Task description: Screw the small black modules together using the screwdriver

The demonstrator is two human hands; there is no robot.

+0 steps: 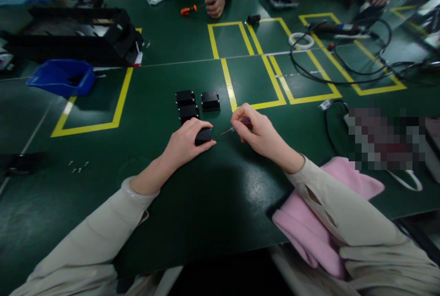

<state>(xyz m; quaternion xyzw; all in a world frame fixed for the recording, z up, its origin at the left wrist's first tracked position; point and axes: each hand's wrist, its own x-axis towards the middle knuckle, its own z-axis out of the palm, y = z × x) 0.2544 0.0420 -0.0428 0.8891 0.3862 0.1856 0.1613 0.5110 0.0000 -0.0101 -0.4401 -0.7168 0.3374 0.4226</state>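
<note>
My left hand (187, 140) clamps a small black plastic box (203, 136) on the green bench (172, 195); my right hand (256, 132) pinches a thin screwdriver (233, 129) touching the box's side.

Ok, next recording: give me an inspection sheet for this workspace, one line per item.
Surface: green table with yellow tape outlines.
Job's things: small black block under the left hand; thin screwdriver in the right hand, tip at the block; three more black blocks just behind.
Clutter: blue bin, black tray, loose screws, orange tool, tape roll, pink cloth.
Hands: both closed on their things.
Cables: black cables looped at right.
Surroundings: other people's hands at the far edge.
</note>
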